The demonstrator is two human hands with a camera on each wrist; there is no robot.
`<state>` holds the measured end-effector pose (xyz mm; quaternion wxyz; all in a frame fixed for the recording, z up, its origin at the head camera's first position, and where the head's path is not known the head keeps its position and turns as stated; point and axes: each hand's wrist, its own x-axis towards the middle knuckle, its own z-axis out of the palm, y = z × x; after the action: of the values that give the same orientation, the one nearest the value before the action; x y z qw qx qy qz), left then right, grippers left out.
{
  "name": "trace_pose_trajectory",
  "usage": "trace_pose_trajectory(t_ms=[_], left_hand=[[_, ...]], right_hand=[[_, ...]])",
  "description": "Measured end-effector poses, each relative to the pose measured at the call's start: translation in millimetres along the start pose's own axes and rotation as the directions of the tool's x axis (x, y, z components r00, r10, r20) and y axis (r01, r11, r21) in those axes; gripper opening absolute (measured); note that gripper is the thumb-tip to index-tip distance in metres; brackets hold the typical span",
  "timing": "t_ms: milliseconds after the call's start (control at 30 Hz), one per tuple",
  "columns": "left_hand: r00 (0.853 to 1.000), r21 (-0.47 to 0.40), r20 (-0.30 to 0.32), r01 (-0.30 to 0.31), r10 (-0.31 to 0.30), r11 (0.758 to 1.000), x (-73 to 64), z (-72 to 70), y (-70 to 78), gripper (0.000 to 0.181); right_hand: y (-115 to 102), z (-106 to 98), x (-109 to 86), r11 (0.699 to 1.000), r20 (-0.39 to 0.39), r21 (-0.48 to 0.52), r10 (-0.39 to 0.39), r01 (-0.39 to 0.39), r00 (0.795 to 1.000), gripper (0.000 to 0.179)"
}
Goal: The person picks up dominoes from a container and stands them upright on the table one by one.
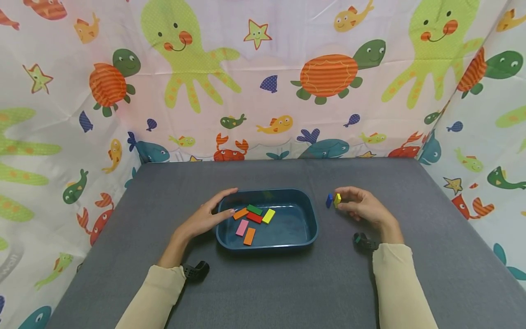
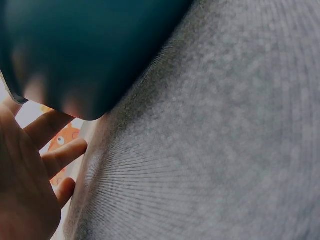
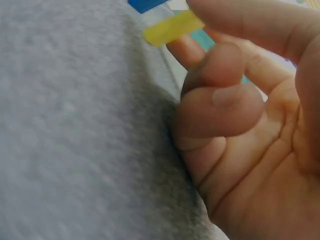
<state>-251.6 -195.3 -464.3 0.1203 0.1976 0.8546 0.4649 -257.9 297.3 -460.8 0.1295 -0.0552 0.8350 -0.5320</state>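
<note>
Nearest: left sleeve (image 1: 152, 299) and right sleeve (image 1: 404, 285), both cream, reaching in over a grey surface (image 1: 279, 292).

State of the hands: left hand (image 1: 201, 218) loosely spread at the left end of a dark blue tray (image 1: 291, 224), thumb over the rim, the other fingers outside, no block held. Right hand (image 1: 365, 205) nearly closed, pinching a yellow block (image 1: 337, 200) at its fingertips, right of the tray. Block upright; whether its foot bears on the surface, cannot tell.

Blue block (image 1: 329, 200) upright just beside it — narrow gap between. Main hazard, I judge: a small base, so a brush from the yellow block or a fingertip could topple it. Pinch takes in little of the yellow block; uneven pressure might twist it loose.

Tray: a sideways push from the left hand could slide it toward the upright pair.

Inside, six blocks lie flat, bunched leftward: orange block (image 1: 241, 213), green block (image 1: 255, 209), red block (image 1: 254, 217), second yellow block (image 1: 268, 216), pink block (image 1: 242, 227), second orange block (image 1: 249, 236). Left thumb tip at the first orange one — touching or just short, cannot tell; a twitch there might shove it into its neighbours.
</note>
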Motion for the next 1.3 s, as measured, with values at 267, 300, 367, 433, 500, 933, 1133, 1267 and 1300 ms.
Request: trace_pose_trajectory(t_ms=[267, 300, 367, 433, 500, 933, 1133, 1267, 1300], left_hand=[[1.0, -0.004, -0.003, 0.009, -0.009, 1.0, 0.5, 0.7, -1.3, 0.063], [1.0, -0.004, -0.003, 0.012, -0.012, 1.0, 0.6, 0.6, -0.5, 0.063], [1.0, -0.004, -0.005, 0.021, -0.021, 1.0, 0.3, 0.6, 0.9, 0.063], [1.0, -0.004, -0.005, 0.027, -0.027, 1.0, 0.3, 0.7, 1.7, 0.063], [1.0, -0.003, -0.007, 0.029, -0.029, 1.0, 0.4, 0.8, 1.6, 0.063], [1.0, -0.005, -0.008, 0.022, -0.022, 1.0, 1.4, 1.2, 0.1, 0.063], [1.0, -0.004, -0.007, 0.018, -0.018, 1.0, 1.0, 1.0, 0.7, 0.062], [1.0, -0.004, -0.009, 0.027, -0.027, 1.0, 0.1, 1.1, 0.9, 0.062], [1.0, -0.006, -0.008, 0.027, -0.027, 1.0, 0.3, 1.5, 0.9, 0.062]], right_hand=[[-11, -11, -9.5, 0.999, -0.039, -0.006, -0.052, 0.052, 0.998, 0.059], [-15, -12, -10.6, 0.998, -0.052, -0.003, -0.066, 0.066, 0.996, 0.058], [-22, -13, -12.4, 0.994, -0.074, 0.013, -0.104, 0.106, 0.992, 0.056], [-31, -13, -13.9, 0.988, -0.086, 0.038, -0.148, 0.151, 0.985, 0.054], [-40, -11, -14.8, 0.98, -0.086, 0.062, -0.184, 0.189, 0.979, 0.054], [-89, 18, -18.9, 0.958, -0.05, -0.003, -0.285, 0.285, 0.957, 0.047], [-97, 31, -17.0, 0.943, 0.009, -0.027, -0.332, 0.332, 0.943, 0.047], [-101, 41, -14.0, 0.934, 0.05, -0.029, -0.354, 0.355, 0.934, 0.044], [-101, 43, -13.5, 0.932, 0.059, -0.031, -0.358, 0.36, 0.932, 0.044]])
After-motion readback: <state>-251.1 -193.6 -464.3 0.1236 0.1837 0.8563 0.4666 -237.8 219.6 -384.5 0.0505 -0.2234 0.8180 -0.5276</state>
